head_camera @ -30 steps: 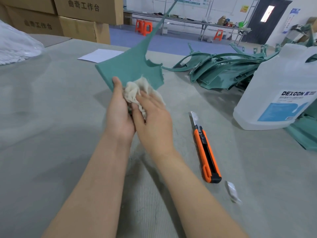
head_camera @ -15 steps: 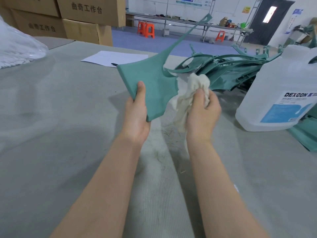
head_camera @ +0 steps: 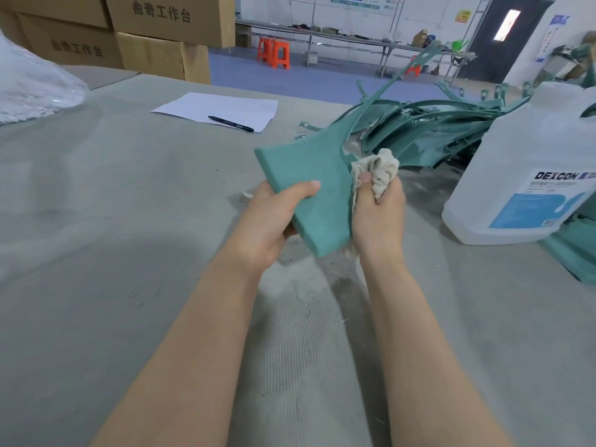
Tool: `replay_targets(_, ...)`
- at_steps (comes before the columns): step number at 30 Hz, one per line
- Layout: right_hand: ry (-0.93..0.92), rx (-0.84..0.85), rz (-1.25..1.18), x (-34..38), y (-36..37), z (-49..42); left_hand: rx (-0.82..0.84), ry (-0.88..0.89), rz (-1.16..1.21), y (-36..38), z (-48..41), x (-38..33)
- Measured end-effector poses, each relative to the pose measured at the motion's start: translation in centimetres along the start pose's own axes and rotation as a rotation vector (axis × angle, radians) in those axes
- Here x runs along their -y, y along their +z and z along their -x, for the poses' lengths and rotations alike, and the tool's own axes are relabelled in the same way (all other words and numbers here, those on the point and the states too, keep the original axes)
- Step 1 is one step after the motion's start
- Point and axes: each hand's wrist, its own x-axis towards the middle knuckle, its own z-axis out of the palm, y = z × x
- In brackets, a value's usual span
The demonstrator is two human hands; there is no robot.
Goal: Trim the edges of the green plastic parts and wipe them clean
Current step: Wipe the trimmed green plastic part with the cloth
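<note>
left hand [head_camera: 274, 217]: grips part [head_camera: 309, 185] by its near-left edge
right hand [head_camera: 379, 214]: clutches rag [head_camera: 377, 169], touching part's right edge
axis: part runs away up-right

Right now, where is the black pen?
In the head view, the black pen lies on the white sheet of paper at the far side of the table, left of the pile of green parts.

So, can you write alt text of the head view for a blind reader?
A person's left hand grips a green plastic part while the right hand holds a bunched white rag at its edge. More green parts are piled behind, with a large white jug at right and a pen on paper farther back.
</note>
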Motion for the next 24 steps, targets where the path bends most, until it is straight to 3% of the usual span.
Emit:
replay_targets(7, 0.164, -0.034, -0.065, -1.0, -0.5, -0.7, -0.015, -0.1, 0.025, 0.4, -0.1, 0.1)
replay_targets(13, 0.072, 0.271, -0.133, -1.0, 0.0, 0.1, -0.148, -0.031, 0.014, -0.4, -0.4, -0.3)
replay_targets(20, -0.013, 0.038, 0.109, -1.5, 0.0, -0.6, -0.147, -0.012, -0.05, 0.1, -0.2, -0.4)
replay_targets(24, 0.106, -0.017, -0.085, -1.5, 0.1, -0.5, -0.127, 0.0, -0.071, 0.3, -0.1, -0.3)
